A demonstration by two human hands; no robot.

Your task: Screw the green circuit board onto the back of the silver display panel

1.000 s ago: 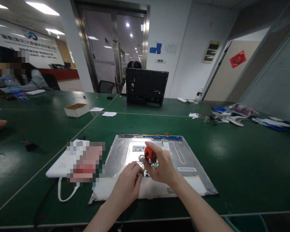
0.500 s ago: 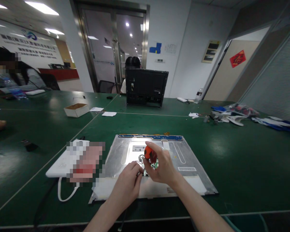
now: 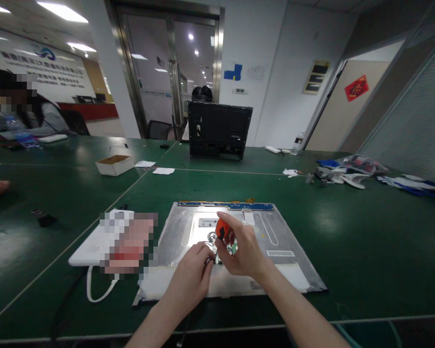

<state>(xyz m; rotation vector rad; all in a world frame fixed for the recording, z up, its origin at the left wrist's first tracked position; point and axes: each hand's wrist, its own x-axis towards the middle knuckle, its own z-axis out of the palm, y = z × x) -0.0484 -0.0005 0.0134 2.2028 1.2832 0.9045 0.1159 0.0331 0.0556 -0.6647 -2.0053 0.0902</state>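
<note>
A flat silver display panel (image 3: 282, 232) lies back-up on the green table (image 3: 366, 241) in front of me. My right hand (image 3: 241, 251) is closed around an orange-handled screwdriver (image 3: 222, 229), held upright over a small circuit board (image 3: 231, 250) at the panel's middle. My left hand (image 3: 190, 275) rests on the panel just left of the screwdriver's tip, fingers pinched together near it; what they hold, if anything, is hidden.
A white device with a cord (image 3: 94, 244) lies left of the panel. Farther back stand a black monitor casing (image 3: 219, 130), a small open box (image 3: 115, 165) and paper scraps. Loose parts and bags (image 3: 348, 171) sit at the right. A person sits far left.
The hands stay almost still; the screwdriver handle shifts only slightly in my right hand. A head behind the black casing has moved.
</note>
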